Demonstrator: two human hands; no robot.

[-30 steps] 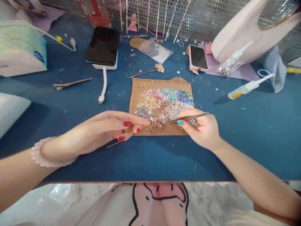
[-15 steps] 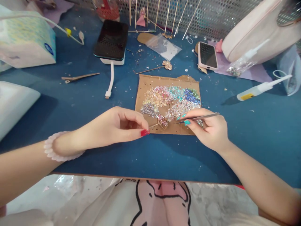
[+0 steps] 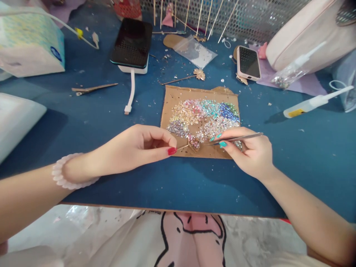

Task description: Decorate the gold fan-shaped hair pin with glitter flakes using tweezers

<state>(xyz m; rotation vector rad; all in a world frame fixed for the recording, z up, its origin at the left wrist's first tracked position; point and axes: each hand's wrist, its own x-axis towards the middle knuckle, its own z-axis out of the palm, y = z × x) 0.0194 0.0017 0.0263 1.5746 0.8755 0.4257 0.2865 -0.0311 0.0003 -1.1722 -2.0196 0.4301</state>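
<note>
Now the left hand (image 3: 136, 148), fingers curled, pinches one pin (image 3: 193, 144) over the cardboard (image 3: 175, 94); the right hand (image 3: 251, 157), angled inward, grips one pair of tweezers (image 3: 244, 137), tips probably just off it. Two phones (image 3: 248, 62) lie beyond.

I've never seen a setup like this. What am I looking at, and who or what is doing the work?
No robot here: these are a person's bare hands, seen from a camera worn on that person's head, looking forward and down. The left hand pinches a thin stick with a small glittery ornament at its end. The right hand holds a slim metal tool. On the blue table lie cardboard spread with sparkly bits, and a white-cased phone.
</note>
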